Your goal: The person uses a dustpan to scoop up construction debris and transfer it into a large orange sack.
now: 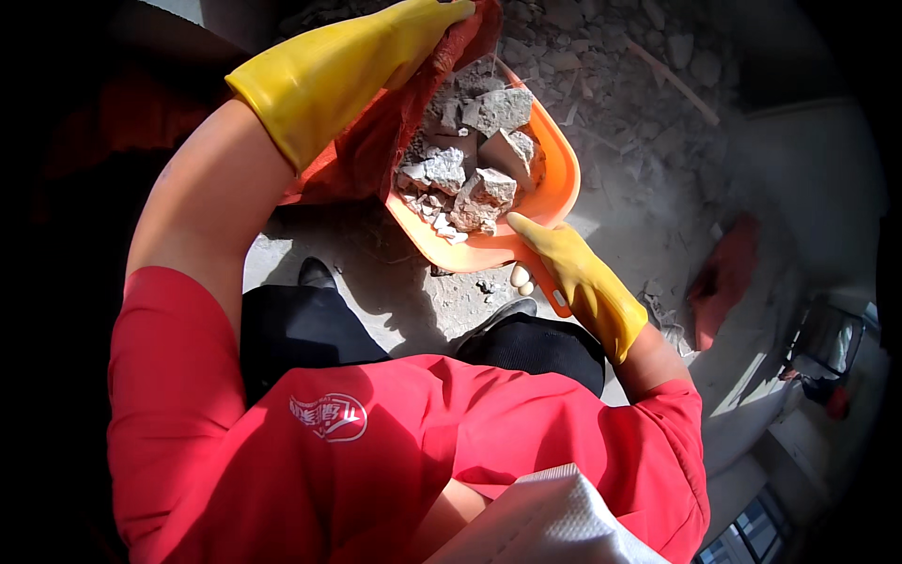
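Observation:
My right hand [574,271], in a yellow rubber glove, grips the handle of an orange plastic dustpan [557,176]. Broken lumps of concrete [486,197] and grey grit fill the pan. Its left side lies against the mouth of a red woven sack [352,155]. With its yellow-gloved fingers at the sack's upper edge, my left hand [423,28] holds the sack's rim. The far part of the pan and the sack's inside are partly hidden by the sack cloth and the rubble.
Rubble [564,49] covers the floor beyond the pan, with a thin wooden strip [673,81] on it. Another red sack or cloth [726,282] lies on the right. Below are my shoes [317,273] on the dusty concrete floor [394,317]. A dark-framed container [824,338] stands farther right.

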